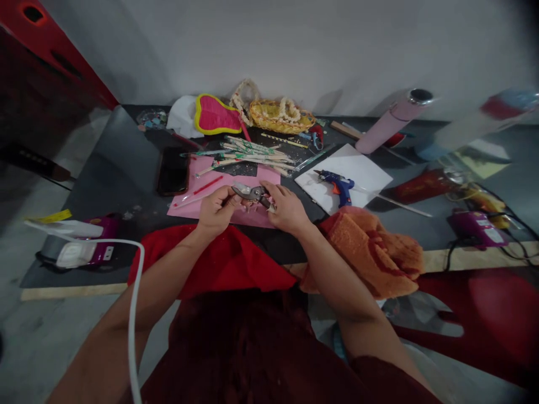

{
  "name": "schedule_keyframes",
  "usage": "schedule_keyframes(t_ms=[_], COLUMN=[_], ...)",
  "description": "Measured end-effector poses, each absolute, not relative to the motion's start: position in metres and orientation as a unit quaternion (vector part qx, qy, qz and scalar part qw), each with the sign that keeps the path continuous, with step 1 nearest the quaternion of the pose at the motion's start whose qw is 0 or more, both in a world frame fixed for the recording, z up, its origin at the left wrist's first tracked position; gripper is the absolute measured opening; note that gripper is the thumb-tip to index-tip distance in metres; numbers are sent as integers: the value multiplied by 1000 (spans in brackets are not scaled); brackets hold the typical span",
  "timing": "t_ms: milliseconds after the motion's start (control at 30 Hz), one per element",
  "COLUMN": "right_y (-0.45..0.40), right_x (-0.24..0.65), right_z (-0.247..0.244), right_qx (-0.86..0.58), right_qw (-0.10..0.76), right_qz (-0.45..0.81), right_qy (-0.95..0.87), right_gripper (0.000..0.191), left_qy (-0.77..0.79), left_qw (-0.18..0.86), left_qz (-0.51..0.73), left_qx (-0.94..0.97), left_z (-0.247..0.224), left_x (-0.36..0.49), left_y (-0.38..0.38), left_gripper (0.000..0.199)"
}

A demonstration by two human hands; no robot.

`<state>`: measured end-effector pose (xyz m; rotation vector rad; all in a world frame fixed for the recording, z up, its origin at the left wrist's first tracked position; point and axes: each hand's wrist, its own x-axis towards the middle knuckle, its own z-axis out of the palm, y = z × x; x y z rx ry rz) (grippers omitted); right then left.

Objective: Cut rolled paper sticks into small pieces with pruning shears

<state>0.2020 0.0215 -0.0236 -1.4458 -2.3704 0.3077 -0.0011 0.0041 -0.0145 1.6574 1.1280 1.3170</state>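
Observation:
My right hand (287, 206) is wrapped around the handles of a pair of pruning shears (252, 193), whose metal blades point left. At the blade end, my left hand (218, 207) has its thumb and forefinger pinched together; what sits between them is too small to tell. Both hands are over a pink sheet (189, 197). Small pale pieces lie on the sheet beneath the shears. Just behind the hands is a pile of thin sticks (252, 152), some wrapped in green. A red stick (208, 185) rests on the sheet at the left.
A phone (173, 171) lies left of the sheet. On the right, a blue glue gun (337, 184) rests on white paper (370, 171), near a pink flask (389, 122). Behind stands a woven basket (263, 120). Red cloth (214, 261) and an orange towel (370, 252) cover the front edge.

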Motion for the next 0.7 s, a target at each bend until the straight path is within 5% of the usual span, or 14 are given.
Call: schedule_keyframes(t_ms=[700], right_y=[15], right_x=[197], right_z=[-22], right_qx=[-524], right_qw=[164], right_qz=[90], right_qy=[-831], right_gripper=[50], left_qy=[422], left_qw=[408], left_qz=[514], left_qx=[625], left_z=[-16], left_x=[-3], left_y=[4], left_gripper=[27])
